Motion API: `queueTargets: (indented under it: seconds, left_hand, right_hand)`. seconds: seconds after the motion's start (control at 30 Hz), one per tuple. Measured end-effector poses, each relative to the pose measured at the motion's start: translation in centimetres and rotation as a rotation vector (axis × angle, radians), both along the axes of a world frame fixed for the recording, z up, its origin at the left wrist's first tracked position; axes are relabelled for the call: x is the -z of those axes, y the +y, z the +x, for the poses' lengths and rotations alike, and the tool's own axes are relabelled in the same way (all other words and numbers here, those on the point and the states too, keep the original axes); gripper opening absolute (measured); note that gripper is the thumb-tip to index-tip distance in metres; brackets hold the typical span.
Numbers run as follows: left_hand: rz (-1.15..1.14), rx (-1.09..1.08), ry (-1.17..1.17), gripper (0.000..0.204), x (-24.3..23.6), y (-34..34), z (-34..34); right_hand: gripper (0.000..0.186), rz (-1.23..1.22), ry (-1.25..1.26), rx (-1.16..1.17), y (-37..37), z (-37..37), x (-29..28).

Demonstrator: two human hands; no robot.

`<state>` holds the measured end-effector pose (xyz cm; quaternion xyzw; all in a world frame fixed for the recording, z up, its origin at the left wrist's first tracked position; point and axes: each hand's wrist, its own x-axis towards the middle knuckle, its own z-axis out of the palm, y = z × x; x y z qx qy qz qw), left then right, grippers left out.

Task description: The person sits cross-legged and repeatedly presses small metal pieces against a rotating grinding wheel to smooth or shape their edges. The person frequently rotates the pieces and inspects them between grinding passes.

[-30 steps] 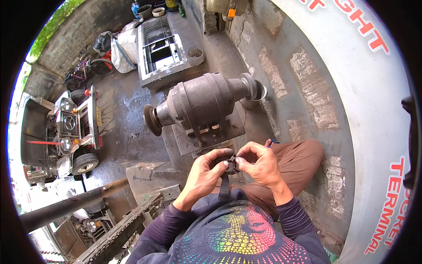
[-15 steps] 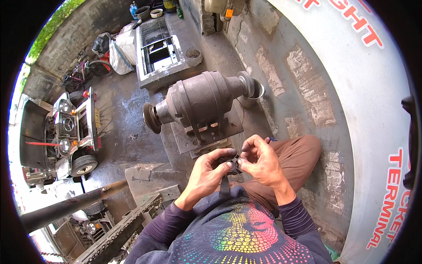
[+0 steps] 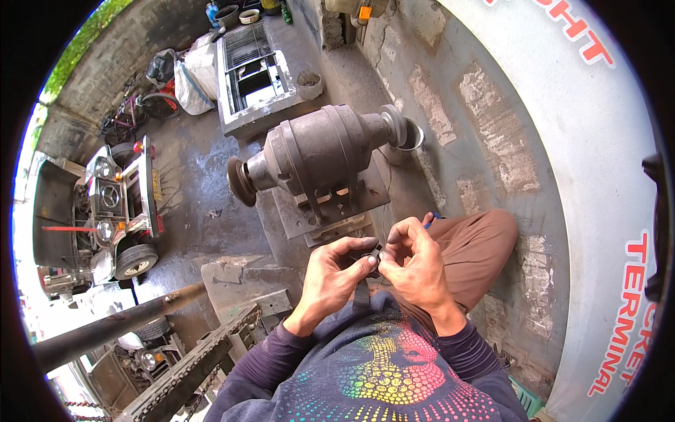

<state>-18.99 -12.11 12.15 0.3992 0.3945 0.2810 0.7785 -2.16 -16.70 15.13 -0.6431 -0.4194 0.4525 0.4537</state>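
My left hand [image 3: 328, 276] and my right hand [image 3: 418, 271] meet in front of my chest. Between their fingertips is a small black piece [image 3: 374, 259], mostly covered, so its exact kind is hard to make out. Thumb and fingers of the left hand pinch it from one side. The right hand's thumb and fingertips close on its other side. A dark strap [image 3: 361, 299] hangs below it toward my shirt. Just beyond my hands stands a grey bench grinder [image 3: 320, 151], a wheel at each end, touched by neither hand.
A metal bucket [image 3: 406, 144] sits behind the grinder's right wheel. At the left are a parked vehicle [image 3: 109, 200] and a thick pipe [image 3: 119, 327]. A chain-lined metal beam [image 3: 186, 369] runs at lower left. A white printed sheet [image 3: 598, 162] curves along the right.
My right fingertips have drawn slightly closer to the left ones around the black piece. The view has shifted a little, and more of my right foot shows past the knee.
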Motion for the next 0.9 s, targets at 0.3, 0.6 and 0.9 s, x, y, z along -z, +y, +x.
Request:
queueTargets:
  seconds: [0.3,0.6,0.9]
  left_hand:
    - [0.023,-0.012,-0.017,0.028,0.3,-0.1,0.1]
    - [0.032,-0.037,0.048,0.029,0.0,-0.3,0.3]
    - [0.037,-0.039,0.086,0.029,0.2,-0.4,1.0]
  right_hand:
    - [0.025,0.025,-0.080,-0.004,-0.2,-0.1,-0.4]
    - [0.027,-0.029,-0.065,0.006,-0.1,0.0,-0.6]
    - [0.025,-0.035,-0.095,0.000,-0.4,0.5,0.2]
